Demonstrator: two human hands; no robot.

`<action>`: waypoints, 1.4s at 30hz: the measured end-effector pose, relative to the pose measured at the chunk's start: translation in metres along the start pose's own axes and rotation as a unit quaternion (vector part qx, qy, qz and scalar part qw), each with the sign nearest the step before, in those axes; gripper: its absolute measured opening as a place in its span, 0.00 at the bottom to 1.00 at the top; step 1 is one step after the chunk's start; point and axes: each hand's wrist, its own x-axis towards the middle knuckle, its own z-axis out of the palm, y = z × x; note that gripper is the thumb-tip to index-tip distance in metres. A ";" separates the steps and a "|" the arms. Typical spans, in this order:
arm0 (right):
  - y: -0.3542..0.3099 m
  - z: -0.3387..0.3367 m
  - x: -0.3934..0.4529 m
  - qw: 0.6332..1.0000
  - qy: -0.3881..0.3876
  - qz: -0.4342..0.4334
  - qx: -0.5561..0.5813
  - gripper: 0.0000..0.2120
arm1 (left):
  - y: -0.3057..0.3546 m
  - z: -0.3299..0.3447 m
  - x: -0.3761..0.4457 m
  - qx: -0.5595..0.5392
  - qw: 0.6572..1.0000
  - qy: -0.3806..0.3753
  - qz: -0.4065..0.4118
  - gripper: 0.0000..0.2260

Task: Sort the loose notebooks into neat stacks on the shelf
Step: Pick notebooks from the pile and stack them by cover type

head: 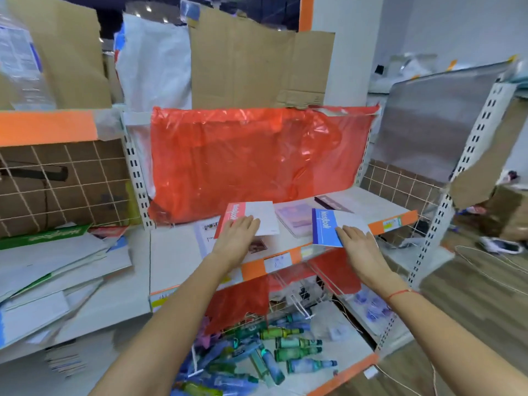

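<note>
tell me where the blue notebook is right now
In the head view the blue notebook is right of centre, at the front edge of the shelf, under the right hand. A pale purple notebook lies just to its left.

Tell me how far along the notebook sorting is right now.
Early. No neat stack is visible yet. In hand: the left hand rests on a red notebook and the right hand on a blue notebook, both on the shelf. Left: a purple notebook and a dark one lie loose between and behind them, and a messy pile sits on the left.
</note>
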 end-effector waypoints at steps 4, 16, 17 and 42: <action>0.034 0.010 0.031 1.000 0.008 0.003 -0.019 0.29 | 0.010 0.019 0.057 -0.001 1.000 0.003 0.010 0.30; 0.119 0.050 0.083 1.000 -0.001 0.012 0.000 0.31 | 0.049 0.075 0.148 -0.027 0.997 0.054 0.038 0.23; 0.125 0.051 0.087 1.000 -0.003 0.003 -0.004 0.31 | 0.052 0.078 0.152 -0.023 0.997 0.052 0.043 0.24; 0.231 0.120 0.175 0.985 -0.023 -0.160 0.061 0.35 | 0.124 0.110 0.188 0.012 0.994 0.046 -0.101 0.39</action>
